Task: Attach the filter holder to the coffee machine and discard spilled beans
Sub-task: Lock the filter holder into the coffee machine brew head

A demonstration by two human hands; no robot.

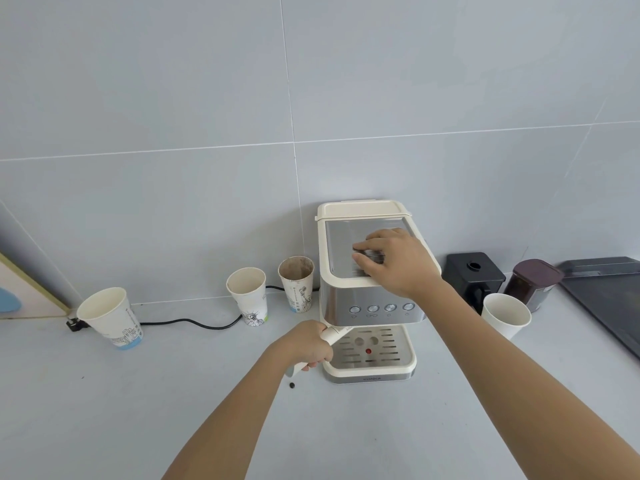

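Observation:
A cream and steel coffee machine (346, 299) stands against the tiled wall. My left hand (306, 344) grips the cream handle of the filter holder (334, 335), which runs up and right under the machine's head; its basket end is hidden there. My right hand (394, 261) lies flat on the machine's metal top, fingers spread. One dark coffee bean (292, 385) lies on the white counter just below my left hand. The drip tray (405, 363) sits under the head.
Three paper cups stand left of the machine: (110, 317), (247, 294), and a stained one (297, 282). A black power cord (194, 322) runs behind them. Right of the machine are a white cup (505, 315), a black container (472, 277), a dark jar (533, 282) and a dark tray (609, 299).

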